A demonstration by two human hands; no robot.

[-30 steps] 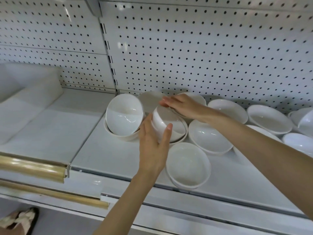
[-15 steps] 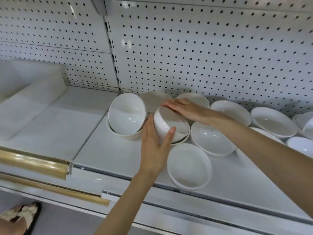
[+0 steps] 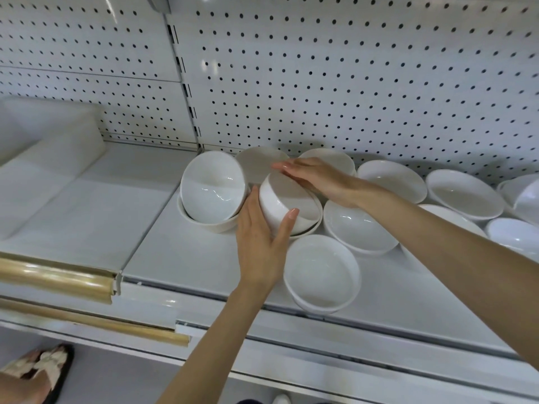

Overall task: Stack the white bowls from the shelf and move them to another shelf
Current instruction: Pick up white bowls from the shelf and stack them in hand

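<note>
White bowls (image 3: pixel 360 228) (about thirteen) crowd the shelf (image 3: pixel 186 258); left hand (image 3: pixel 262 246) grips a tilted bowl (image 3: pixel 280 204), right hand (image 3: pixel 318 179) flat on it.

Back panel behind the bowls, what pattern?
White pegboard with a regular grid of small dark holes; the head view shows it best.

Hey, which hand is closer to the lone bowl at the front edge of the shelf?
Left. The left hand is right beside the front bowl, gripping the tilted bowl; the right hand rests on that bowl's rim, farther back.
</note>
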